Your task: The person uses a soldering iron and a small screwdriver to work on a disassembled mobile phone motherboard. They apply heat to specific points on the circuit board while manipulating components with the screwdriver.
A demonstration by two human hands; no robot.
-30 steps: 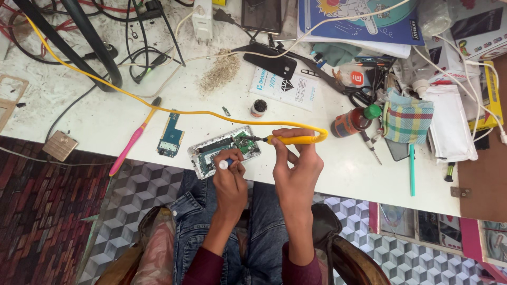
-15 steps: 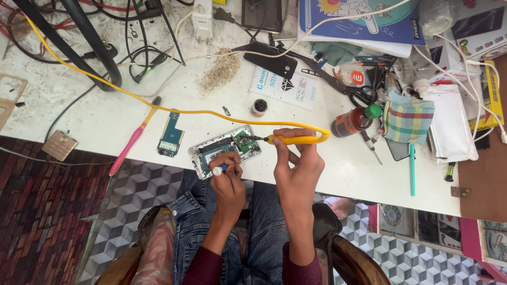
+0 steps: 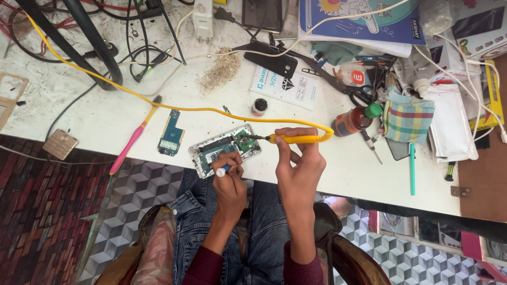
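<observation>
Opened phone (image 3: 224, 149) lying at the desk (image 3: 105, 119) edge nearest me, back cover off, green board exposed. My right hand (image 3: 298, 158) has its fingers clamped on the yellow soldering iron (image 3: 296, 139), tip touching the board at the phone's right end. My left hand (image 3: 229, 174), just below the phone, pinches a small white-tipped tool (image 3: 221, 171). A separate blue board (image 3: 171, 138) lies left of the phone. Judged mid-repair: joint under way, reassembly remaining.

Electronics repair bench: soldering iron (image 3: 296, 139), circuit boards (image 3: 171, 139), cables (image 3: 142, 53).
</observation>
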